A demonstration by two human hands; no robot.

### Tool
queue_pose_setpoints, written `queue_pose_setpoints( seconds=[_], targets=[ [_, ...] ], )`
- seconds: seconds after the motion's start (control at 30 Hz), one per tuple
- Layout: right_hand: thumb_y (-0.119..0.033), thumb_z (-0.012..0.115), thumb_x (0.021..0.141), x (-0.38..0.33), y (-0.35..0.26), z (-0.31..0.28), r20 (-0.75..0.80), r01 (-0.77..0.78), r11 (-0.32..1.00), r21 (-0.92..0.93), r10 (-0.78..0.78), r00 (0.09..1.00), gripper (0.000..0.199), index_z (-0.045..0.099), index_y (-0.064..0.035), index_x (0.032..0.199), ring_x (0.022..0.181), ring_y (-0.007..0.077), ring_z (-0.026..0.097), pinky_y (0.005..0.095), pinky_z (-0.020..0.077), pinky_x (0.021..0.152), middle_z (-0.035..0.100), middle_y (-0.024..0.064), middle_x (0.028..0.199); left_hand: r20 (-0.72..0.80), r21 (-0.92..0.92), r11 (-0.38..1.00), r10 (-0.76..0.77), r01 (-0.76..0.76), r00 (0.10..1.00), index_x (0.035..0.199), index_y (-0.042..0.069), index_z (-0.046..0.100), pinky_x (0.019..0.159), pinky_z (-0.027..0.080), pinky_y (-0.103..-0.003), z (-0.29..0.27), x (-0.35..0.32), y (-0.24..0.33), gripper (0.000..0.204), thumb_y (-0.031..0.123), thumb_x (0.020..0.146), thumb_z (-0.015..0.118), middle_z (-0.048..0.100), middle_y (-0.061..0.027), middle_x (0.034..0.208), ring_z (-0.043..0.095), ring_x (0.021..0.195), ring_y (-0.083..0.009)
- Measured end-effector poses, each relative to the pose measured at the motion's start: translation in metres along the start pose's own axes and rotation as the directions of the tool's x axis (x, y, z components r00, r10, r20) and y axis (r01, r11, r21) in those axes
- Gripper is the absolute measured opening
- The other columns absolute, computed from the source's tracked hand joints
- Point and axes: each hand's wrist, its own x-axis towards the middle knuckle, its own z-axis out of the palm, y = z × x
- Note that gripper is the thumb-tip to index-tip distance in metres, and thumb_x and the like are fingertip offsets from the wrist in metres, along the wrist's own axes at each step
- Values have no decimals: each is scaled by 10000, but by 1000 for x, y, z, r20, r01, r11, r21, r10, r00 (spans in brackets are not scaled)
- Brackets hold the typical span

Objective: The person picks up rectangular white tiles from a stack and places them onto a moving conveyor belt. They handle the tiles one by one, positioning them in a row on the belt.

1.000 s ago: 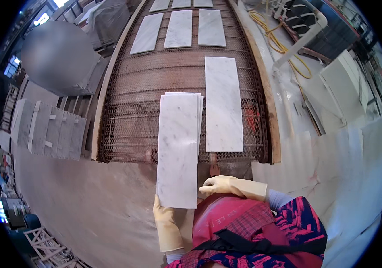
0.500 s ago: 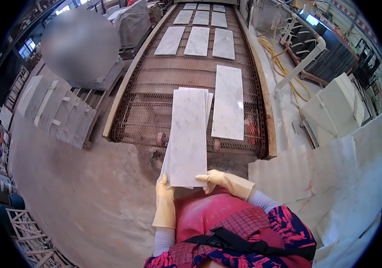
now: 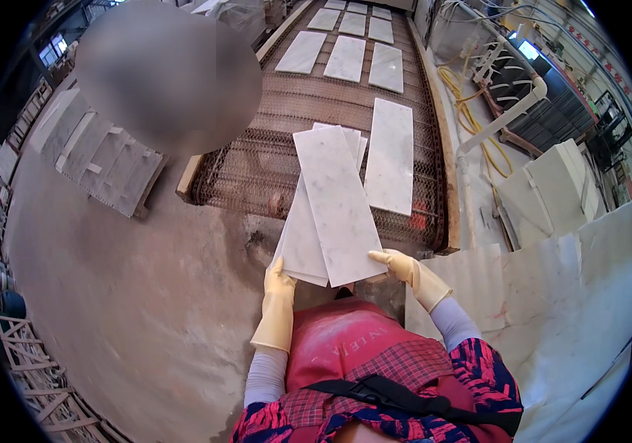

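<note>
We held two long marble tiles (image 3: 331,207) by their near ends, left hand (image 3: 279,284) and right hand (image 3: 401,267) fingers closed underneath, long axis pointing away over the mesh conveyor (image 3: 257,159).

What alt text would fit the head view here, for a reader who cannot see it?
Two yellow-gloved hands, left hand and right hand, hold a fanned stack of white marble tiles by its near end, at the end of a wire-mesh conveyor. More tiles lie flat on the belt; larger marble slabs stand to the right.
</note>
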Motion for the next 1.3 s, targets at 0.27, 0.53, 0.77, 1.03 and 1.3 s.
queue_pose_setpoints(
  seconds=[0.27, 0.53, 0.77, 1.03, 1.3],
  targets=[
    [-346, 663, 1005, 29, -1, -12, -5, -55, 995, 87, 56, 998, 564, 568, 38, 1407, 1181, 274, 681, 409, 531, 1038, 672, 172, 1339, -318, 69, 997, 59, -39, 946, 1453, 32, 536, 1095, 460, -432, 57, -32, 5, 521, 310, 1013, 559, 593, -124, 1458, 582, 1301, -290],
    [-448, 713, 948, 36, -3, 9, -70, 5, 1000, 30, -3, 998, 571, 638, -12, 1308, 902, 270, 738, 414, 602, 620, 745, 147, 1116, -583, 396, 916, 304, -63, 754, 1258, -73, 664, 1000, 511, -427, 27, 30, -14, 791, 653, 966, 552, 704, -168, 1242, 676, 1088, -301],
    [-357, 717, 960, 0, -40, 37, -184, -42, 997, 70, 54, 981, 472, 663, -7, 1272, 914, 229, 723, 389, 582, 733, 747, 111, 1097, -613, 489, 866, 425, -103, 666, 1136, -87, 699, 884, 564, -410, 65, 17, -18, 774, 657, 967, 568, 733, -154, 1104, 698, 957, -270],
    [-147, 734, 950, -40, -110, 61, -140, 101, 985, 137, -82, 987, 332, 694, 48, 1215, 939, 197, 726, 342, 579, 836, 747, 120, 1107, -589, 472, 877, 386, -85, 710, 1195, -76, 672, 901, 556, -404, 71, 13, -14, 794, 676, 971, 548, 720, -139, 1140, 687, 996, -268],
    [-184, 738, 942, 0, -162, 60, -85, 227, 973, 44, -223, 971, 386, 667, 80, 1214, 935, 204, 725, 340, 578, 842, 741, 151, 1096, -577, 414, 904, 350, -106, 738, 1210, -69, 673, 913, 552, -406, 70, 18, -14, 796, 681, 981, 531, 720, -141, 1153, 688, 996, -271]
  ],
)
